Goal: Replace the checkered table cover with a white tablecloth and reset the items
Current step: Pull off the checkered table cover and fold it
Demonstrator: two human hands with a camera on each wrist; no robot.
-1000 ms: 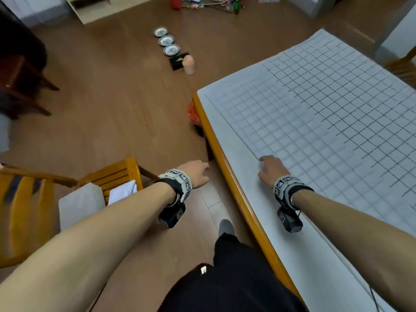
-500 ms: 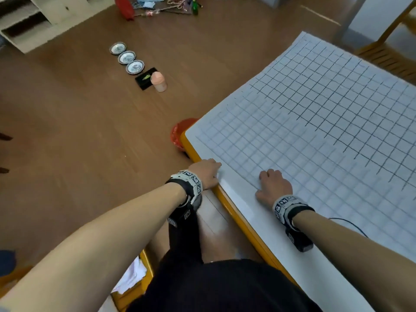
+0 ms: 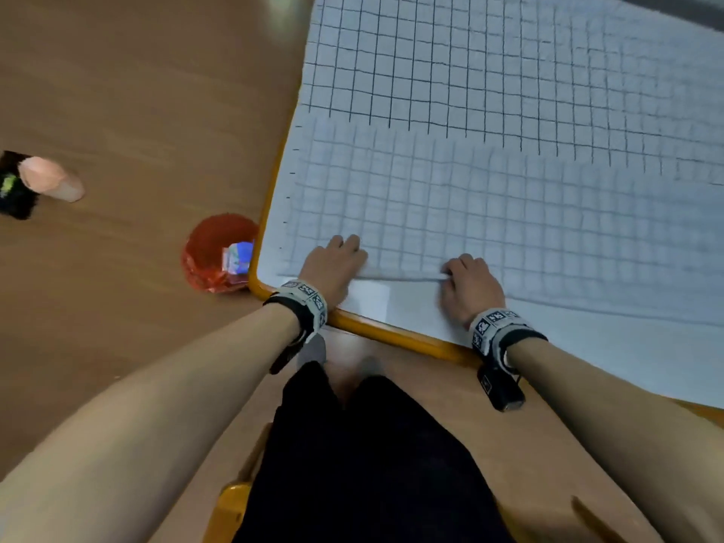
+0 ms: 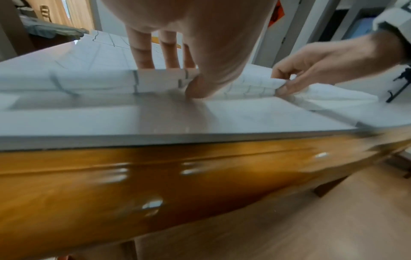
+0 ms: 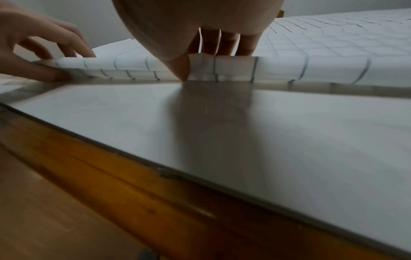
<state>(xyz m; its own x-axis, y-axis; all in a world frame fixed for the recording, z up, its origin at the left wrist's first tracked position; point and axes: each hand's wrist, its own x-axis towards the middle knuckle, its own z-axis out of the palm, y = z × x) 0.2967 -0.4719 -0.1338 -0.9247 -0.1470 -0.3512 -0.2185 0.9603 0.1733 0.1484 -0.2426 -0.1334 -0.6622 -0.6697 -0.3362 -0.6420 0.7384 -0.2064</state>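
Two hands pinch the folded near edge of the checkered cover (image 3: 489, 92), a thin, soft white sheet ruled with dark grid lines. The fold lies on the table (image 3: 391, 331) a little way in from its near side. The left hand (image 3: 333, 264) grips it close to the rounded table corner, fingers on top and thumb tucked beneath. The right hand (image 3: 470, 288) grips the same edge further along, fingers curled over and thumb under. Where the sheet is doubled back, the grid shows faint and pale through the upper layer; beyond that, the lines are crisp and black. In front of the fold the tabletop is bare: a smooth, glossy white surface with an orange-brown wooden rim. On the wood-grain floor beside the corner stands a round red bin (image 3: 219, 252) with a translucent liner, and further left a pale pink cylinder (image 3: 51, 182) leans against a flat black object (image 3: 13, 197).
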